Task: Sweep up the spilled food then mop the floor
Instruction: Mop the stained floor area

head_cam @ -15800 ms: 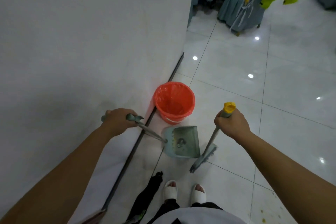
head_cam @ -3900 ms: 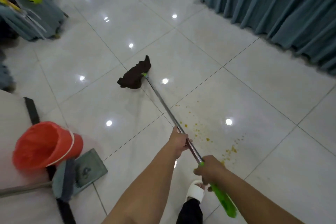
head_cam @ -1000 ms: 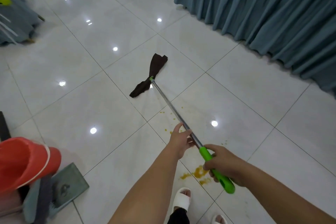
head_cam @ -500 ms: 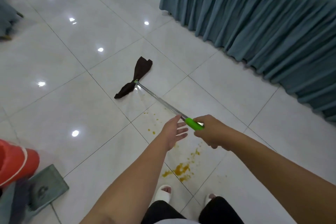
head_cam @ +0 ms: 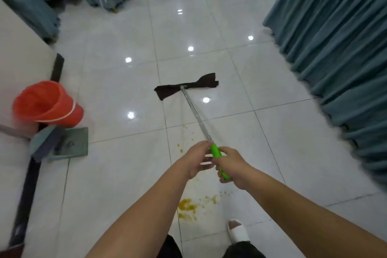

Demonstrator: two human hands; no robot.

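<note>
Both hands, left (head_cam: 198, 160) and right (head_cam: 230, 166), grip the mop (head_cam: 193, 109) handle; yellow stains (head_cam: 187, 208) remain on the floor (head_cam: 117, 174), so mopping is unfinished.

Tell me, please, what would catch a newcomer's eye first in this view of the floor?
Probably the orange bucket at the left by the wall, the brightest thing here, with a grey-green dustpan on the floor just in front of it. Next, the mop: its dark cloth lies spread on the white tiles mid-frame, and both hands, left hand and right hand, meet at its green grip. Yellow-orange food stains dot the tile near the person's feet.
</note>
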